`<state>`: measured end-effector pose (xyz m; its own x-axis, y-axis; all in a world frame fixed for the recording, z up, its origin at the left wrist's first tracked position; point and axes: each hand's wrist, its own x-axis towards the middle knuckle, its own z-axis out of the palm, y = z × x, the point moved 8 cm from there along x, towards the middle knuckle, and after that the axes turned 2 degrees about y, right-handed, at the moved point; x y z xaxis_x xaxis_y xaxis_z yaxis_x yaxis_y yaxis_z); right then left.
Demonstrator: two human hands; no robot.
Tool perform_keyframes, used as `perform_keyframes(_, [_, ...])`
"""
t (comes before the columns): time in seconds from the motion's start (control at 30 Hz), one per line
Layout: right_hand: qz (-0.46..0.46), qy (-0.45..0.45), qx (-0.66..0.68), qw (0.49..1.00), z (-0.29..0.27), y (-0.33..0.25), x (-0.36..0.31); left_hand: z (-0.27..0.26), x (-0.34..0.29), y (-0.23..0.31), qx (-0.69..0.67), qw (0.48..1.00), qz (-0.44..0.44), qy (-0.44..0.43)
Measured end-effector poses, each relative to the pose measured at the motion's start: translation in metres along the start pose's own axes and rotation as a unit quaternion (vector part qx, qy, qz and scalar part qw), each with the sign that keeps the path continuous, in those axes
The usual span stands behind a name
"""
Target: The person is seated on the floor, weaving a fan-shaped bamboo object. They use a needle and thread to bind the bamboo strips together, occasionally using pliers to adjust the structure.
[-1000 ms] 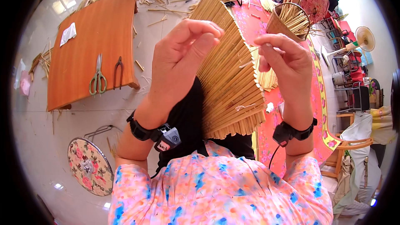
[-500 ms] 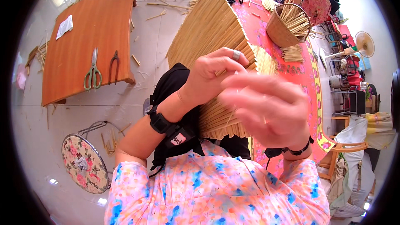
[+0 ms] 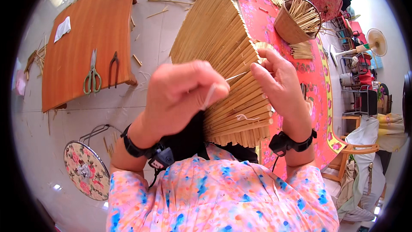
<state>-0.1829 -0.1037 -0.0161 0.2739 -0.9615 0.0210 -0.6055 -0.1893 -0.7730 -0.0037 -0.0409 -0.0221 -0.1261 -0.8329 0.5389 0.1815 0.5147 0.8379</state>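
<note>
A large mat of straw-coloured stalks point(image 3: 214, 21), bound side by side, lies across my lap. My left hand point(image 3: 184, 96) is closed above the mat's left side, pinching a thin white string point(image 3: 236, 76). That string runs taut from my left fingers to the mat near the right edge. There my right hand point(image 3: 281, 83) grips the stalk ends, its thumb beside the string and some fingers hidden behind the edge. A short curled piece of white string point(image 3: 246, 117) rests on the nearer stalks.
At left stands an orange-brown wooden table point(image 3: 73, 68) with green-handled scissors point(image 3: 92, 77), pincers point(image 3: 113, 71) and a white cloth point(image 3: 62, 29). A floral stool point(image 3: 86, 176) is nearer. A basket of stalks point(image 3: 292, 28) sits on the red floral mat point(image 3: 309, 86), near another person point(image 3: 328, 4).
My hands were close together over the mat's right edge. Now the left has moved left, stretching the string, and the right has taken hold of the edge.
</note>
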Motion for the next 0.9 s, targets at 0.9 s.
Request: perform_keyframes(0.9, [-0.042,-0.053,-0.28,0.958,0.001,-0.022,0.043,0.042,-0.008,0.027,0.166,0.949,0.259,-0.074])
